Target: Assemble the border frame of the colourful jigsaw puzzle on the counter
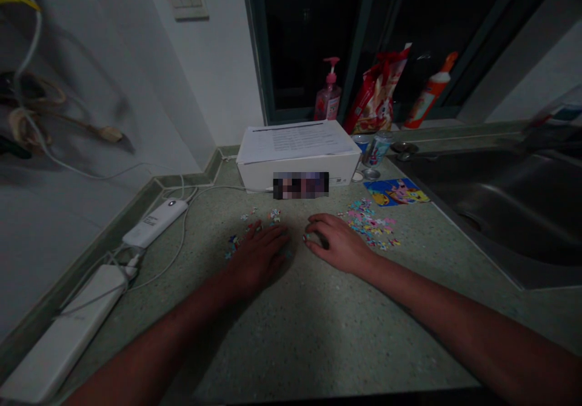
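Observation:
My left hand [259, 257] lies low over the counter, fingers stretched out and palm down. Around its fingertips are small loose jigsaw puzzle pieces [231, 245], and the hand hides part of that group. My right hand [336, 242] is curled, thumb and forefinger bent toward each other around a tiny puzzle piece [306, 236] at their tips. Just beyond this hand spreads a larger heap of colourful puzzle pieces [370, 221]. A blue and yellow cartoon picture card [396, 192] lies behind that heap.
A white box [297, 169] with a printed sheet on top stands at the back. Beside it are a can [377, 150] and small lids. At right is a metal sink [500, 212]. A power strip [68, 333], a white adapter [154, 223] and cables run along the left.

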Action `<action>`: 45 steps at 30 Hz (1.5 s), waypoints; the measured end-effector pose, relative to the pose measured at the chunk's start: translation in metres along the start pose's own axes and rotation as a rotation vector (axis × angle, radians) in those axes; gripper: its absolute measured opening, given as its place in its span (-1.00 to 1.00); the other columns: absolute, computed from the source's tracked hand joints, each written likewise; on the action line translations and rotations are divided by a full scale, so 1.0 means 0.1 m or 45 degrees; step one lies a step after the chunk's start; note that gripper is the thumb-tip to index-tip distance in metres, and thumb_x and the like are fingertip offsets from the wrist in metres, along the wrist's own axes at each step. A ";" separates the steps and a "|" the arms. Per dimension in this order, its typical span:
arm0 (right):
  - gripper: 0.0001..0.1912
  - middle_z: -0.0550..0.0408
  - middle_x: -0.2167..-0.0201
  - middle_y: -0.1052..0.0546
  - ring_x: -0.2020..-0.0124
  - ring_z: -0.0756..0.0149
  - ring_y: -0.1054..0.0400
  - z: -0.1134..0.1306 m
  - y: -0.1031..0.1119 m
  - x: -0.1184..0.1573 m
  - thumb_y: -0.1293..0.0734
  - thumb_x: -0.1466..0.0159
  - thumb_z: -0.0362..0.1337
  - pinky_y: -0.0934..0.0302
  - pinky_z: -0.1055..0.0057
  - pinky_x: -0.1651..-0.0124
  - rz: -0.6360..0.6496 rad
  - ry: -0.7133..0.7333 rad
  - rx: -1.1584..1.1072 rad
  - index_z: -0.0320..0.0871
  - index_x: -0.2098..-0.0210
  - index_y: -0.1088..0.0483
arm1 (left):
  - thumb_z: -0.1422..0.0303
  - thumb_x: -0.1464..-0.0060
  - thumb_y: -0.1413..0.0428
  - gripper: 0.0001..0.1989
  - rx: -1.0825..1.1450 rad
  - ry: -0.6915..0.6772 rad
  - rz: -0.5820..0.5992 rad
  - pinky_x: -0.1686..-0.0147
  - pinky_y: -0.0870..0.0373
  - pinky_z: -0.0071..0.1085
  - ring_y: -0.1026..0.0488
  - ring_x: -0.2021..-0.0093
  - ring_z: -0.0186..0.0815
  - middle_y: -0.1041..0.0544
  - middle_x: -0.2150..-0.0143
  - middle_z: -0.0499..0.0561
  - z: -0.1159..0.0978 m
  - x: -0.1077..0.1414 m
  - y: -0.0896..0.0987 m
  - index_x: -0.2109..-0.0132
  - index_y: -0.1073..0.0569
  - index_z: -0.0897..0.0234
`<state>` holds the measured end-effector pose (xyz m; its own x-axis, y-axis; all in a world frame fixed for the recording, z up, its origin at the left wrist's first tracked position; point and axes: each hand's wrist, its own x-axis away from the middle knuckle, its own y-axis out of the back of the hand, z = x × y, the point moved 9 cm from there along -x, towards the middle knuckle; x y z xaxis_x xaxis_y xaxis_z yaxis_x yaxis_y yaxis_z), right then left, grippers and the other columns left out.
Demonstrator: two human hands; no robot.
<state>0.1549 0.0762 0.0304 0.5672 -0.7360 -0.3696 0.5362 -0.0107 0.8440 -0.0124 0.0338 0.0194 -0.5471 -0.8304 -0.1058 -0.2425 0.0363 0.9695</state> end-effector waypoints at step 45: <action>-0.86 -0.15 -0.07 -0.62 -0.11 -0.01 -0.53 0.00 0.00 -0.01 -0.37 -0.43 -0.27 -0.43 -0.02 -0.18 -0.004 0.023 -0.028 -0.12 0.07 -0.58 | 0.43 -0.31 0.06 -0.64 -0.347 0.782 0.299 0.18 -0.45 -0.19 -0.65 0.09 0.04 -0.67 0.06 0.29 0.97 0.31 0.66 0.08 -0.65 0.30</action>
<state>0.1548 0.0770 0.0305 0.5770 -0.7234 -0.3792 0.5513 0.0023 0.8343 -0.1231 0.0649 0.0583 0.0093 -0.9838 0.1790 0.0796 0.1792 0.9806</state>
